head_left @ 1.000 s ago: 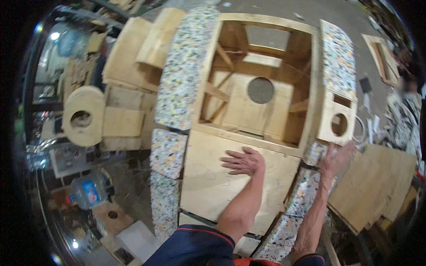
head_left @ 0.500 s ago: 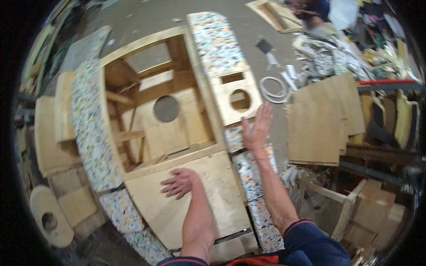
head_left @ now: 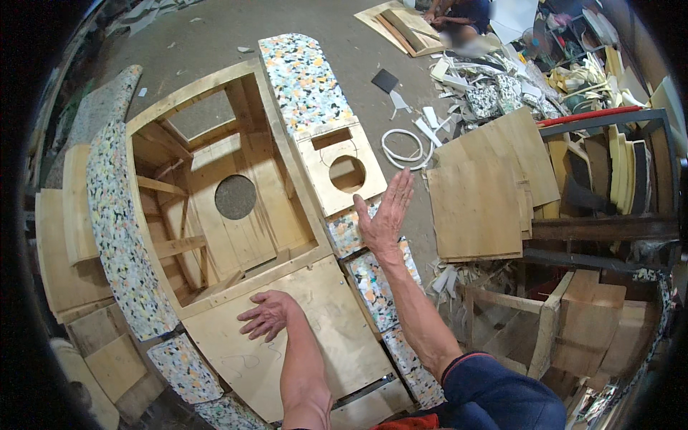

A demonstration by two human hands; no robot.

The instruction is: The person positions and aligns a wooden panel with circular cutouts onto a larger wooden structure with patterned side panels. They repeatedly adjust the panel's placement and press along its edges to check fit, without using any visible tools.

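A wooden frame (head_left: 192,309) with an open top stands in front of me, with a round hole in its inner floor. Over the plywood panel (head_left: 315,308) at its near end is my left hand (head_left: 269,315), fingers spread and holding nothing. My right hand (head_left: 387,222) is also empty, its fingers stretched out and thumb apart, above the speckled foam strip on the right. Just beyond its thumb lies a small plywood plate (head_left: 323,188) with a round and a rectangular cutout. Speckled foam pads (head_left: 113,244) line both sides of the frame. Whether either hand touches anything, I cannot tell.
Plywood sheets (head_left: 476,208) lie to the right beside a dark metal rack (head_left: 609,229) holding foam and boards. White coiled tubing (head_left: 385,152) is on the floor, near a heap of foam scraps (head_left: 502,93). Another person (head_left: 466,16) works at the far right.
The view has shifted, so the frame and foam pads sit further left in the picture. Both hands stay open and empty, the right still beside the cutout plate.
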